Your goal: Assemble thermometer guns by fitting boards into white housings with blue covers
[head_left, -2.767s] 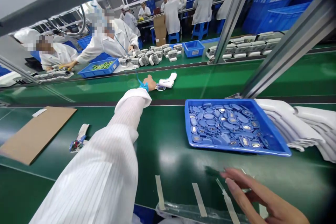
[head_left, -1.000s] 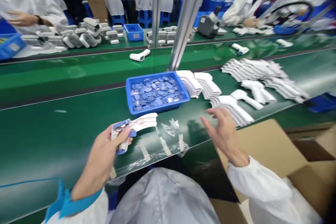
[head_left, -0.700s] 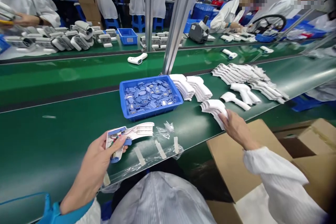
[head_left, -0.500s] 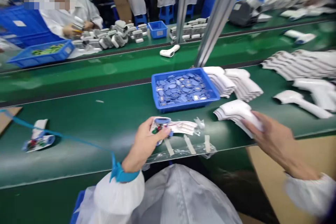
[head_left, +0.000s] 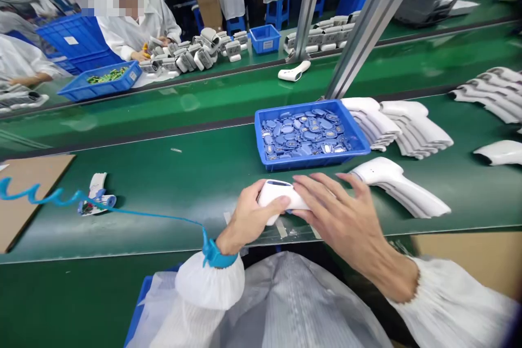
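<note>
The person's left hand, with a blue strap at the wrist, is closed around a white plastic pistol-shaped housing. This housing is over the near part of the green belt surface, but I cannot tell if it touches there. The right hand has its fingers stretched and a little apart. They lie over the back end of the housing and are not closed around it.

Just to the right of the right hand, a stack of white curved shells lies on the surface. Farther away, in front of the person, stands a blue plastic tray full of small blue oval parts, and two more white stacks are touching its right side. On the left, a thin blue coiled cord goes from the wrist strap across the surface, past a small circuit board with a white strip, to a brown cardboard sheet.

On the far belt lies one white pistol-shaped device. Beyond it, a co-worker in a white coat has both hands near a row of white devices, and a blue tray with green parts is beside them.
</note>
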The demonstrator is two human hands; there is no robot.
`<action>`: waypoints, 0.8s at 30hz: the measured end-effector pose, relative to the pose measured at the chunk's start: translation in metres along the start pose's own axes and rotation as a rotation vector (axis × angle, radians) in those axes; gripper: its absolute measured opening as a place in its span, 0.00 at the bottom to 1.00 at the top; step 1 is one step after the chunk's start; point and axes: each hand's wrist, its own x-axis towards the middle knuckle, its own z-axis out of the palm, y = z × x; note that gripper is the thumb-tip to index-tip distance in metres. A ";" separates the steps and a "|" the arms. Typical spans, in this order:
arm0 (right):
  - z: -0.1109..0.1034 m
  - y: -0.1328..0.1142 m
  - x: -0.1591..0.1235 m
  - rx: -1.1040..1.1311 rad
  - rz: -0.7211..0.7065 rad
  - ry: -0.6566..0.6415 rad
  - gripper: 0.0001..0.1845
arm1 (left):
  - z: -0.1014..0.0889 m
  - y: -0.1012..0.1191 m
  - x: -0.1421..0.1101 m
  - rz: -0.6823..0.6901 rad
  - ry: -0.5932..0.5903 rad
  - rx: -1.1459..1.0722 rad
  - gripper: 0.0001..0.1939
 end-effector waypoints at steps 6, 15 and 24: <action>0.006 0.004 0.006 0.584 0.285 -0.283 0.18 | -0.010 -0.003 -0.008 0.061 -0.025 0.222 0.21; 0.024 -0.064 0.087 0.585 0.368 0.070 0.29 | -0.018 0.000 -0.024 0.124 0.019 0.457 0.13; 0.025 -0.079 0.089 0.588 0.396 0.189 0.30 | -0.026 -0.005 -0.039 0.173 0.148 0.653 0.13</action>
